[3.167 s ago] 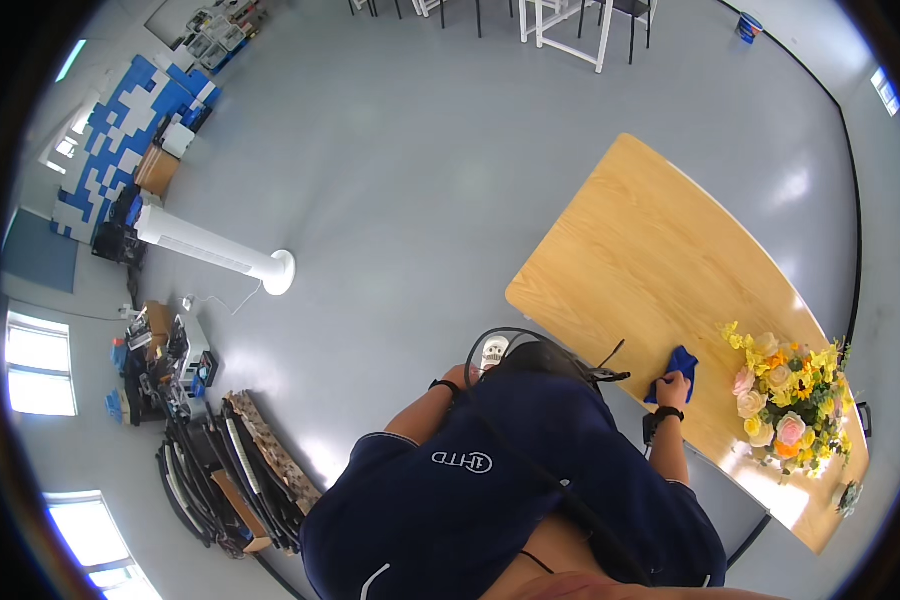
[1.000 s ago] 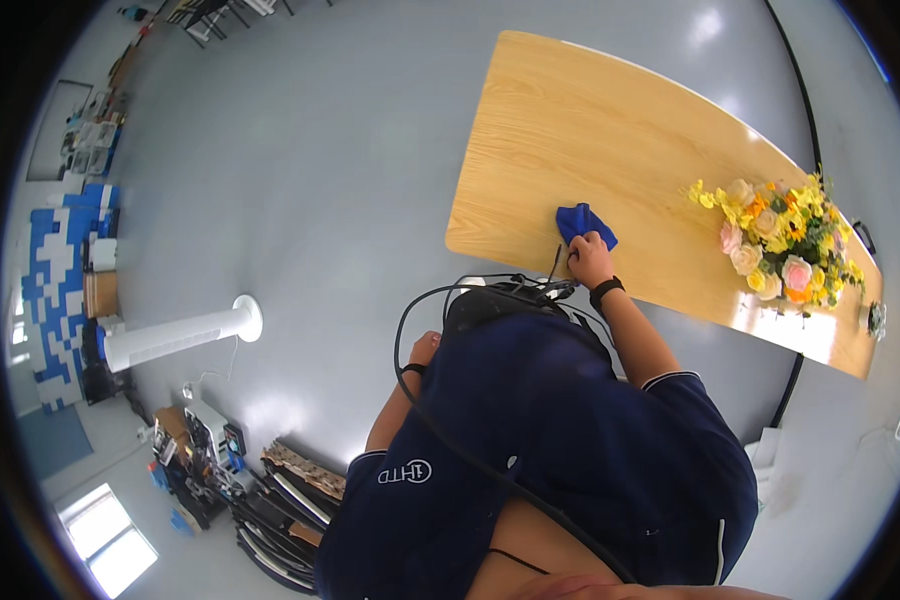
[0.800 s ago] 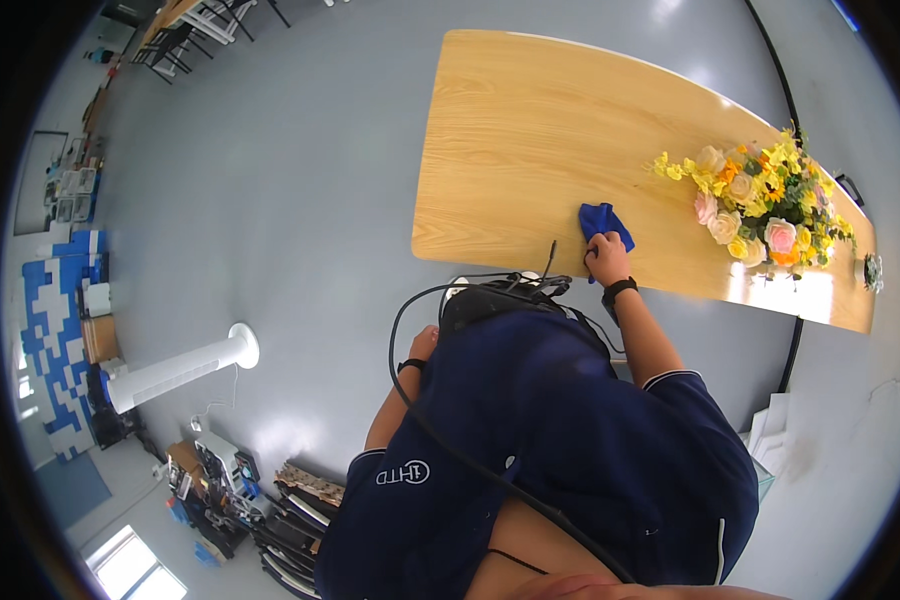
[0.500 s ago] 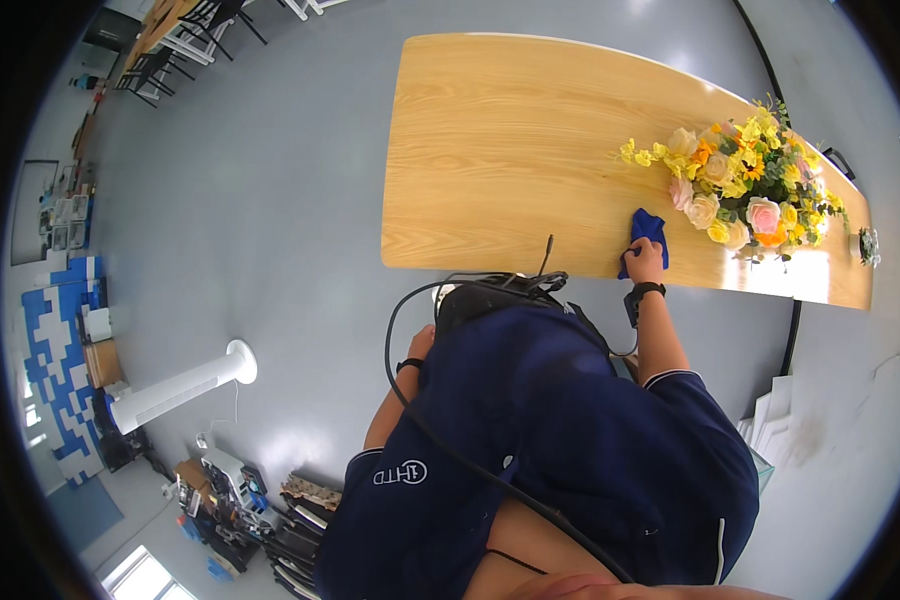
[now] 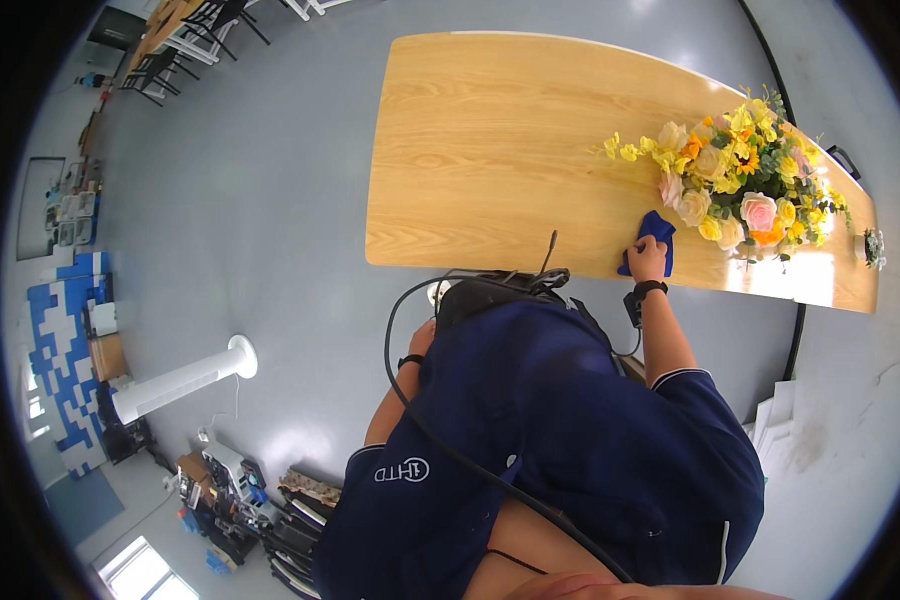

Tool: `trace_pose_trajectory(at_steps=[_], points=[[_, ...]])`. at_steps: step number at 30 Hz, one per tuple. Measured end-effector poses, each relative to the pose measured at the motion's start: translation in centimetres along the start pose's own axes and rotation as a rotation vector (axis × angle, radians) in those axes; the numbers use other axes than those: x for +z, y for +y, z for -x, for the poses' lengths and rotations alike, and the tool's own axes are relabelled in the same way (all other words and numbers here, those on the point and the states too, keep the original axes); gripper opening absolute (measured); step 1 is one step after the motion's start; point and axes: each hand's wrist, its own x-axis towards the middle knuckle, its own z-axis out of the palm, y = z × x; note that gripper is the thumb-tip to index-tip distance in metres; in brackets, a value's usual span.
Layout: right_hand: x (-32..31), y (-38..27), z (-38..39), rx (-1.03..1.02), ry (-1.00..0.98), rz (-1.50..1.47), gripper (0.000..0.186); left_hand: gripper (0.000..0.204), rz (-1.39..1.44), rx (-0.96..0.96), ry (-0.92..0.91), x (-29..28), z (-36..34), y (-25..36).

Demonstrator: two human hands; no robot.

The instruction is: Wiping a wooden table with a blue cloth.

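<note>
My right hand (image 5: 648, 261) is on a dark blue cloth (image 5: 656, 226), with its fingers closed over the fabric. The cloth lies bunched on the wooden table (image 5: 500, 150), close to the near edge. Just beyond it and to the right is a large bouquet (image 5: 740, 190) of yellow, pink, cream and orange flowers. My left hand (image 5: 425, 338) hangs down beside my body, short of the table. Its fingers are mostly hidden behind my clothes and the black gear at my waist.
A small potted plant (image 5: 869, 248) stands at the table's right end. A black cable (image 5: 395, 370) loops over my front. On the floor to the left is a white tower fan (image 5: 185, 380). Chairs (image 5: 155, 75) stand far left; white panels (image 5: 773, 415) lean at the right wall.
My right hand has shifted slightly away from me over the cloth, and the cloth's shape has changed a little. The whole view has turned slightly. My left hand stays beside my body.
</note>
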Motion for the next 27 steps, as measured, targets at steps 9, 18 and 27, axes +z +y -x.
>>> trace_pose_trajectory(at_steps=[9, 18, 27], points=[[-0.1, -0.2, 0.3, 0.006, 0.046, 0.001, 0.010, 0.023, 0.028, -0.004, 0.005, 0.7, 0.5, 0.6], [0.1, -0.1, 0.4, 0.013, 0.046, -0.010, 0.011, 0.019, 0.012, 0.005, 0.023, 1.9, 1.0, -0.9], [0.2, 0.3, 0.5, -0.019, 0.045, 0.000, 0.012, 0.016, 0.118, -0.012, 0.093, 4.0, 0.9, -3.5]])
